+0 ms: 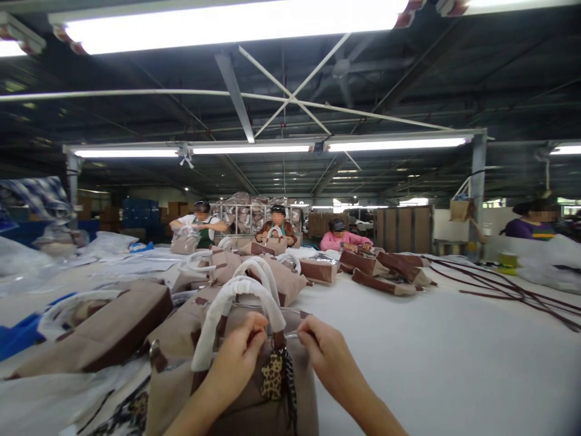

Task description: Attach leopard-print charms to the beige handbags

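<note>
A taupe handbag (305,393) with brown trim stands upright in front of me. White wrapping covers its raised handles (247,287). From the brown tab at one handle's base hang a leopard-print charm (272,376) and a dark patterned ribbon (289,383). My left hand (240,352) is closed in a pinch left of that tab, at the bag's top. To the right of it, my right hand (327,350) is pinched too, close to the bag's upper edge. Whatever lies between the fingertips of either hand is too small or hidden to make out.
Similar handbags (113,327) lie to the left and ahead. Brown-trimmed bags (385,266) and long brown straps (512,284) rest farther back on the white table (436,363). Patterned ribbons (127,406) lie at lower left. Several people work across the table and at right.
</note>
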The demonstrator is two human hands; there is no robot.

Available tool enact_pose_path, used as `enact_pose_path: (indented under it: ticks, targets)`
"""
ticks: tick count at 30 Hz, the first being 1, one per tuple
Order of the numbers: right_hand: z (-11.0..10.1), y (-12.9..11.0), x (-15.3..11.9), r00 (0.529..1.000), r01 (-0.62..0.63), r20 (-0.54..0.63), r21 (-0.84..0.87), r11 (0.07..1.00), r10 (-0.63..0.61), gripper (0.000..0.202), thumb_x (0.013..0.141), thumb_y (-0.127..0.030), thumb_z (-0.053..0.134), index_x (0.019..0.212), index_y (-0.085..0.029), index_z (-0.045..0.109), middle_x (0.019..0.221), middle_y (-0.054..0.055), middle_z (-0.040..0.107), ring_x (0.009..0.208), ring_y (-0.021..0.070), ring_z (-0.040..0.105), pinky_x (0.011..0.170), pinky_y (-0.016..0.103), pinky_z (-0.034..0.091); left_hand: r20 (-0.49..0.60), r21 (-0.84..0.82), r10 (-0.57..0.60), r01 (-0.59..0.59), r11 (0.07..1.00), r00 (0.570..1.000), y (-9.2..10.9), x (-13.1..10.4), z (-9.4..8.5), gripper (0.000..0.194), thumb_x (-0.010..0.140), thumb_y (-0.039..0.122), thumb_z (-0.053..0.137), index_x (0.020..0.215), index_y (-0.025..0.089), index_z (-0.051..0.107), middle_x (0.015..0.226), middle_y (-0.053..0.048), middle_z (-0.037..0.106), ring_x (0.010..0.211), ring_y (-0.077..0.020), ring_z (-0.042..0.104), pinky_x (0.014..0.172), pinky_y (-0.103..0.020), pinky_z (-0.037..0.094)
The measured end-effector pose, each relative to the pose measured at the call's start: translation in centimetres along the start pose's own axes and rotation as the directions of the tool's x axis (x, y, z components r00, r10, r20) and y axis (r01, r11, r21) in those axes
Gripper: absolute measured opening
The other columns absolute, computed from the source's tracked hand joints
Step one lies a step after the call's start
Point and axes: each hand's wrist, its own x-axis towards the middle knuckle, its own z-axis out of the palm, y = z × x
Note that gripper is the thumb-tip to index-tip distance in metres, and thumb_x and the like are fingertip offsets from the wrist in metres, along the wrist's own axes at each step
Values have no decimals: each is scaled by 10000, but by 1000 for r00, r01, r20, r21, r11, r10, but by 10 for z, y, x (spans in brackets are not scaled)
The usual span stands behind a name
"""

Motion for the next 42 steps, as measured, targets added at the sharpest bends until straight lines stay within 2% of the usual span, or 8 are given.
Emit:
enact_pose_path:
  ticks: [3, 6, 12, 19, 25, 32, 36, 42]
  targets:
    - [3, -4, -7, 1000, -5, -18, -15, 1000, 5, 178, 834, -302, 419, 682, -228, 478, 640, 7, 552, 628, 199, 507, 615, 302, 351, -142, 75, 196, -186, 980, 970, 4, -7, 0, 191, 917, 178, 443, 778, 197, 572, 746, -19, 613, 712, -167, 591, 678, -260, 454]
    - [7, -11, -10, 998, -26, -60, 59, 998, 29, 197, 819, -342, 463, 681, -224, 537, 654, 3, 582, 650, 197, 536, 631, 300, 378, -84, 84, 360, -354, 932, 929, 13, -17, 9, 194, 913, 121, 442, 912, 201, 618, 877, -43, 654, 816, -165, 625, 743, -242, 482]
    - [18, -4, -5, 975, -211, 6, 352, 912, 223, 301, 764, -494, 602, 633, -230, 542, 503, -53, 504, 488, 144, 481, 474, 254, 358, -62, 221, 400, -378, 899, 915, 14, -28, 43, 159, 854, 119, 484, 894, 179, 626, 934, -92, 663, 844, -223, 606, 743, -304, 476]
    - [-1, 6, -5, 958, -281, 89, 476, 834, 272, 453, 685, -604, 727, 677, -169, 602, 539, -30, 604, 415, 75, 456, 417, 196, 348, -16, -336, 60, -62, 940, 998, 9, -27, 33, 283, 911, 315, 516, 697, 173, 636, 741, -35, 622, 764, -184, 567, 737, -278, 418]
    - [-4, -6, -7, 932, -304, 155, 829, 469, 329, 495, 577, -497, 910, 695, -177, 551, 779, 50, 764, 644, 155, 715, 514, 196, 527, 56, -467, -163, 171, 867, 985, 10, -21, 18, 289, 825, 357, 571, 637, 154, 655, 691, -26, 622, 709, -178, 556, 691, -269, 386]
    - [4, -1, -17, 973, -229, 158, 657, 718, 165, 413, 690, -503, 840, 884, -198, 640, 650, 4, 731, 586, 178, 706, 542, 247, 551, 83, -349, -150, 170, 922, 985, 16, -23, 22, 276, 867, 312, 459, 626, 187, 509, 683, 12, 498, 706, -157, 499, 682, -253, 359]
    - [-8, -6, -18, 986, 25, 152, 289, 957, -72, 280, 903, -435, 622, 773, -195, 683, 641, 1, 662, 599, 142, 610, 583, 227, 485, 83, -340, -114, 135, 930, 990, 16, -26, 20, 281, 893, 314, 429, 651, 191, 504, 682, 15, 481, 709, -156, 490, 675, -248, 351]
    - [-13, -17, -17, 921, 345, 236, -122, 931, -310, 208, 965, -219, 480, 818, -215, 627, 738, -7, 605, 672, 133, 572, 618, 216, 416, 111, -363, -103, 137, 922, 989, 16, -28, 19, 275, 892, 306, 433, 645, 195, 478, 680, 17, 471, 716, -156, 477, 685, -249, 344]
